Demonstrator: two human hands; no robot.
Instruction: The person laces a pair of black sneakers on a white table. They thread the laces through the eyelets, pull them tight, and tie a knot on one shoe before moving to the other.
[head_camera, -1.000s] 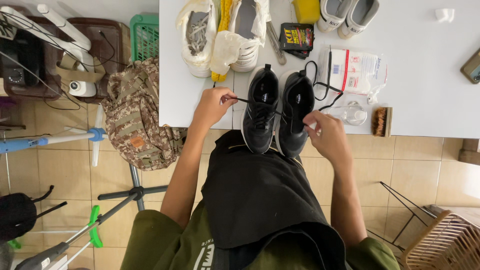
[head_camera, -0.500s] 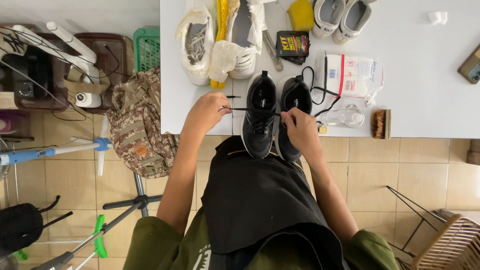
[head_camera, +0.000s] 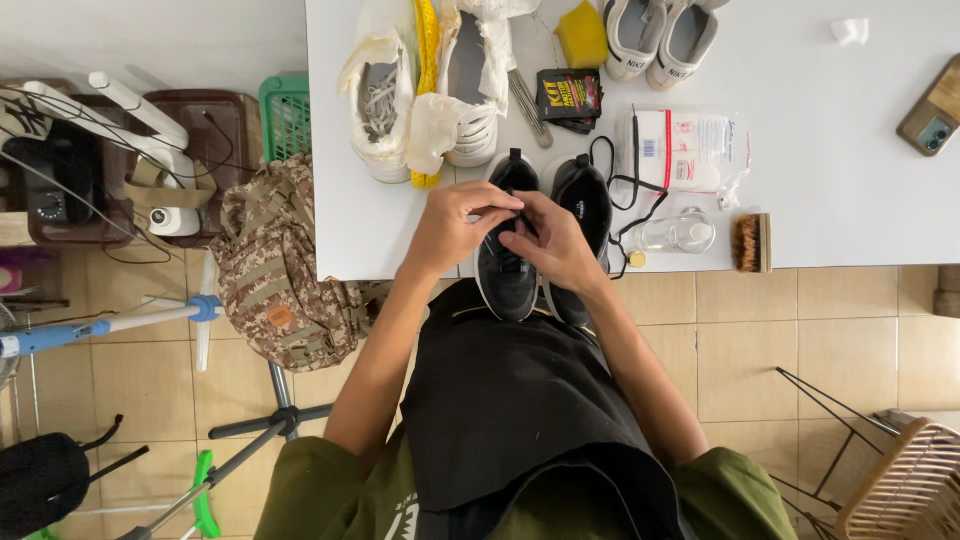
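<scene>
A: What has changed since a moment ago?

B: The hands were apart, stretching a lace. Now the left hand (head_camera: 462, 222) and right hand (head_camera: 553, 243) meet, fingertips pinched on the black lace over the left black sneaker (head_camera: 507, 255).

A: Where is the pair?

B: At the white desk (head_camera: 820, 190) edge, heels overhanging her black apron. The right sneaker (head_camera: 588, 200) is partly hidden by the right hand.

A: Nearby?

B: A clear bottle (head_camera: 678, 234), small brush (head_camera: 750, 242), white sneakers (head_camera: 425, 90), and a camouflage backpack (head_camera: 280, 265) on the floor.

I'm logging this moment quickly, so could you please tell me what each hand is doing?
Left hand: fingers pinched on the black lace of the black shoe.
Right hand: pinching the same lace.
</scene>
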